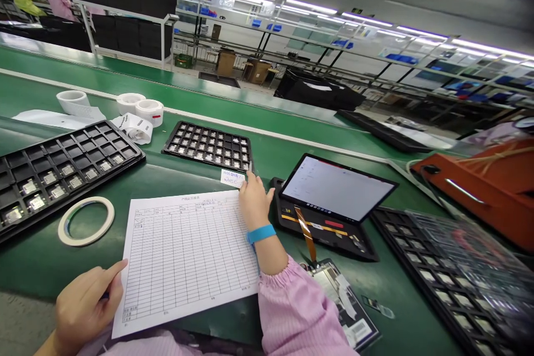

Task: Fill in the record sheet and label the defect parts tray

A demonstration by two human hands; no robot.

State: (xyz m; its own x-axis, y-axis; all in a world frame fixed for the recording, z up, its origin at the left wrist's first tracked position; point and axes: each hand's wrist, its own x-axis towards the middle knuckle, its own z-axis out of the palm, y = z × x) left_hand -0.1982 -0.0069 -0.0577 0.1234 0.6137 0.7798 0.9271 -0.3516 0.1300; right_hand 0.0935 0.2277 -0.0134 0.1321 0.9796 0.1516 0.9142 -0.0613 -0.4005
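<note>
A printed paper form (189,256) with a ruled grid lies on the green bench in front of me. At its left edge is my left hand (89,306), its index finger on the sheet and the other fingers curled by the margin. My right hand (256,200), with a blue wristband (261,233), rests over the form's upper right corner. Its fingers are bent, and a thin pale thing shows at the tips, too small to name. Just beyond them is a small handwritten label (232,177), beside a black tray (208,144) of small metallic parts.
Left stand a larger parts tray (70,169), a tape ring (86,221) and white rolls (149,112). To the right are an opened tablet (337,186) with a flex cable, a loose panel (346,306), another tray (442,283) and an orange bin (484,194). Two people sit far left.
</note>
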